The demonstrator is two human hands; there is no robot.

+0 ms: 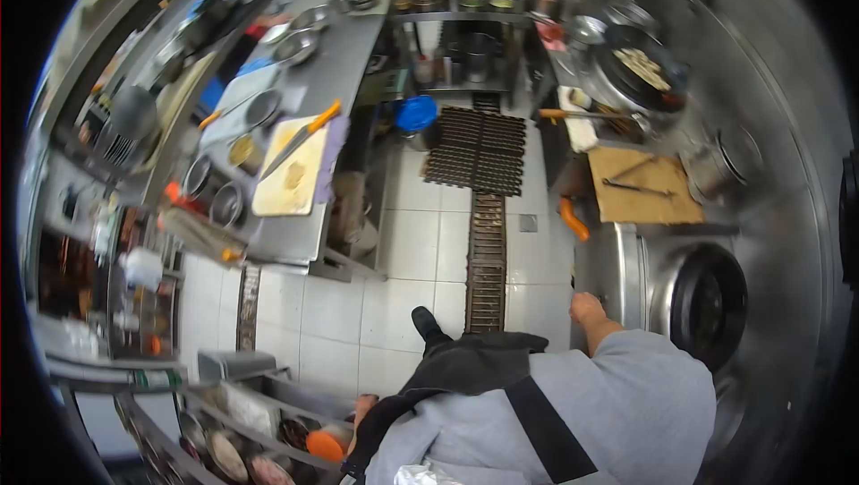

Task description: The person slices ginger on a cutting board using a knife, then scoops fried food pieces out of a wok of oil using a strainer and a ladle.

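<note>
My right hand [587,309] is beside the front edge of the steel stove [626,270], its fingers curled. Whether it grips anything there I cannot make out. Low on the other side, my left hand [363,408] shows only in part, next to an orange round container [327,445] in an open drawer unit [268,427]. The sleeve and apron hide most of its fingers. A black wok [729,315] sits on the stove to the right of my right hand. Beyond it, tongs [637,188] lie on a brown board [617,208].
A knife [300,140] with an orange handle lies on a white cutting board [286,203] on the left counter. Farther back, a pan [617,69] holds pale food pieces. A blue-lidded bucket [417,114], a rubber mat [479,149] and a drain grate [487,261] are on the tiled floor.
</note>
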